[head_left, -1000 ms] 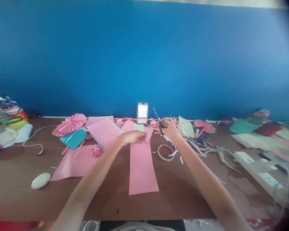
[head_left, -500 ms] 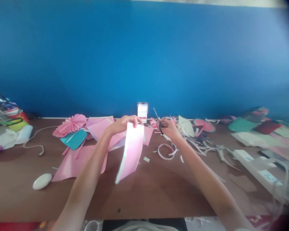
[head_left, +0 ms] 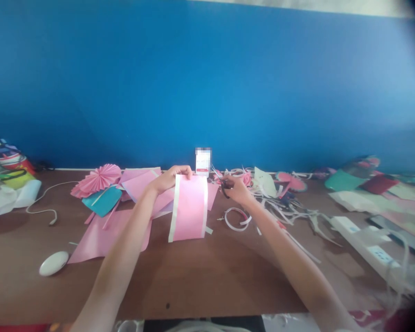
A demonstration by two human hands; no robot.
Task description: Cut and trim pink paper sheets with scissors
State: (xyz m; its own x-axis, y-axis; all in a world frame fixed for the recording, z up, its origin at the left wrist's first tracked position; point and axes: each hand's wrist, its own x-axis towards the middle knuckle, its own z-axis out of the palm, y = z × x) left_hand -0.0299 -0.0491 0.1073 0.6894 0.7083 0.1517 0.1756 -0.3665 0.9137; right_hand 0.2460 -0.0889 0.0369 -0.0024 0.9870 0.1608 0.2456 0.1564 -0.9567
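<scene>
My left hand (head_left: 173, 179) pinches the top edge of a pink paper strip (head_left: 191, 210) with pale borders down both long sides. The strip hangs facing me above the brown table. My right hand (head_left: 238, 189) is closed round the dark handles of a pair of scissors (head_left: 222, 183). Their blades point up and left, close to the strip's upper right corner but apart from it. Behind my left forearm lie pink sheets (head_left: 107, 237), partly hidden by the arm.
A pleated pink paper fan (head_left: 100, 180) and a teal piece (head_left: 102, 201) lie left. A phone (head_left: 203, 161) stands upright against the blue wall. White strip offcuts (head_left: 287, 210) and a coil (head_left: 238, 218) lie right of centre. A power strip (head_left: 364, 249) sits far right; a white oval object (head_left: 54, 263) lies left.
The pink strip has turned to show its full face and hangs straighter. The scissors have come lower and left, nearer the strip. My view has shifted slightly.
</scene>
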